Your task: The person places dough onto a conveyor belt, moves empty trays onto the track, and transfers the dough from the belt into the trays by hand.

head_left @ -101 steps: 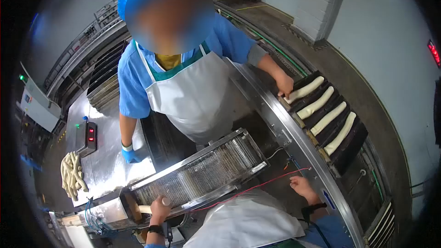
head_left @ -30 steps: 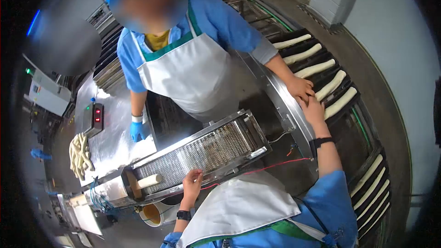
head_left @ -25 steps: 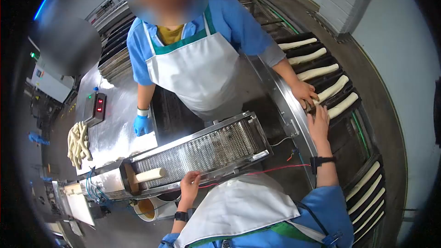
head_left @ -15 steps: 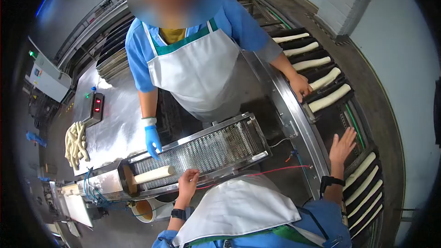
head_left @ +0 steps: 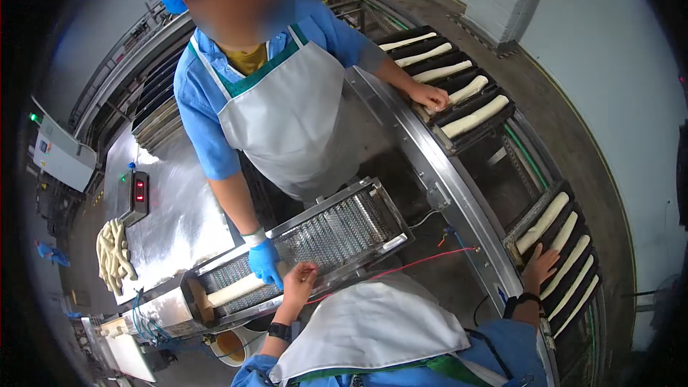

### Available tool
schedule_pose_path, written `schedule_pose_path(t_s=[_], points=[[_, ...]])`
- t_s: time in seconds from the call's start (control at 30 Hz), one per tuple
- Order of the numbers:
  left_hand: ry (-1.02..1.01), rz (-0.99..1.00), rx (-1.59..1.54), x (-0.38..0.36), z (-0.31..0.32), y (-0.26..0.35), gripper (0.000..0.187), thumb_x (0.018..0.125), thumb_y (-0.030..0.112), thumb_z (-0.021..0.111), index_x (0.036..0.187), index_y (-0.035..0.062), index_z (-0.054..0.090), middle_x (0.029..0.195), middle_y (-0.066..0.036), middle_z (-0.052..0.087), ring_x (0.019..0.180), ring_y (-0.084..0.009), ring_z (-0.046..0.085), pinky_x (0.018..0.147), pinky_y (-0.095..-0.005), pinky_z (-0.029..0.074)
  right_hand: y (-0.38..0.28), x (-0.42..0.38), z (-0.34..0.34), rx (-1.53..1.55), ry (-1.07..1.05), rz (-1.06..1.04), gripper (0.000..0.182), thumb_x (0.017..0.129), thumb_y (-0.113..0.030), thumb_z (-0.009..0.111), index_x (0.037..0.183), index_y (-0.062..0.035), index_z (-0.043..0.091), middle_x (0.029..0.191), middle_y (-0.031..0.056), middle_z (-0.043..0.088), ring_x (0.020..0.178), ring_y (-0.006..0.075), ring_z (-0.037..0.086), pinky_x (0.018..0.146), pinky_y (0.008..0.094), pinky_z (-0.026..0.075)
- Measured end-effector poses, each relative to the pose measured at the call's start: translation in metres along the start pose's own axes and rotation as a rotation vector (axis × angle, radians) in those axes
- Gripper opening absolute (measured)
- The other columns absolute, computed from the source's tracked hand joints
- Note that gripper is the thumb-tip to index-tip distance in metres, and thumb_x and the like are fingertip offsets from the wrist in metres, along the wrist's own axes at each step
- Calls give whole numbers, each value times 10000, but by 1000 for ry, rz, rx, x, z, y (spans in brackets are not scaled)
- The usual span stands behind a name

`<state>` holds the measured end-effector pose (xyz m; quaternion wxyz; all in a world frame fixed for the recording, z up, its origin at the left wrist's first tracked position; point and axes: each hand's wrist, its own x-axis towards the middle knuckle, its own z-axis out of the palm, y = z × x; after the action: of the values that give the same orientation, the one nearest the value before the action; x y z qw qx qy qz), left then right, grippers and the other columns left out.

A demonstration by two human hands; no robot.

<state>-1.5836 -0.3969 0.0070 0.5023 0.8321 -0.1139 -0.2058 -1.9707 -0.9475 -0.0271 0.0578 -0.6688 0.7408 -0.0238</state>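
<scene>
My right hand (head_left: 539,266) lies open, fingers stretched out, at the edge of the nearer black baking tray (head_left: 517,240), touching or just above a strip of dough (head_left: 545,223). My left hand (head_left: 299,285) has curled fingers and nothing visible in it. It hovers over the near rim of the metal mesh conveyor (head_left: 333,236). Just left of it, a co-worker's blue-gloved hand (head_left: 265,261) rests on the end of a dough piece (head_left: 233,292) on the mesh. The co-worker's bare hand (head_left: 430,97) touches dough in the farther tray (head_left: 448,145).
The steel rail (head_left: 437,186) of the tray line curves along the right. A red cable (head_left: 401,265) runs before my apron. At left stand a steel table (head_left: 172,208), a scale with red digits (head_left: 136,197) and a dough pile (head_left: 115,258). A bucket (head_left: 233,347) sits below.
My right hand has come down from over the line onto the nearer tray. The co-worker's gloved hand has reached the dough on the mesh. Both trays sit higher and further left in view.
</scene>
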Motion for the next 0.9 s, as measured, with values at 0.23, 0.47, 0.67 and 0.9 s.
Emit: schedule_pose_path(t_s=[0.23, 0.47, 0.67, 0.9], points=[[-6, -28, 48, -29, -20, 1, 119, 954, 51, 685, 1058, -5, 679, 955, -56, 729, 875, -115, 683, 808, -273, 550, -33, -59, -4, 5, -46, -101, 801, 1064, -567, 335, 1606, -3, 165, 1681, 204, 142, 1560, 359, 121, 1241, 557, 135], [31, -26, -21, -51, -33, -29, 133, 951, 65, 691, 1063, -6, 695, 956, -71, 748, 866, -129, 706, 786, -283, 564, -71, -132, -13, -64, 97, -395, 803, 1038, -447, 474, 1573, 74, 181, 1640, 307, 158, 1529, 421, 185, 1226, 569, 192], [70, -29, -21, -58, -47, -53, 145, 937, 63, 695, 1060, -13, 701, 927, -94, 752, 857, -137, 715, 787, -291, 567, -97, -186, -13, 71, 98, -645, 818, 1002, -399, 555, 1544, 118, 227, 1614, 352, 183, 1519, 481, 153, 1245, 557, 96], [156, -54, 40, -52, -59, -59, 150, 934, 45, 677, 1072, -14, 690, 964, -101, 746, 891, -162, 716, 808, -311, 563, -90, -212, 15, 407, -62, -914, 595, 983, -237, 612, 1485, 32, 440, 1537, 265, 430, 1428, 408, 417, 1161, 479, 354]])
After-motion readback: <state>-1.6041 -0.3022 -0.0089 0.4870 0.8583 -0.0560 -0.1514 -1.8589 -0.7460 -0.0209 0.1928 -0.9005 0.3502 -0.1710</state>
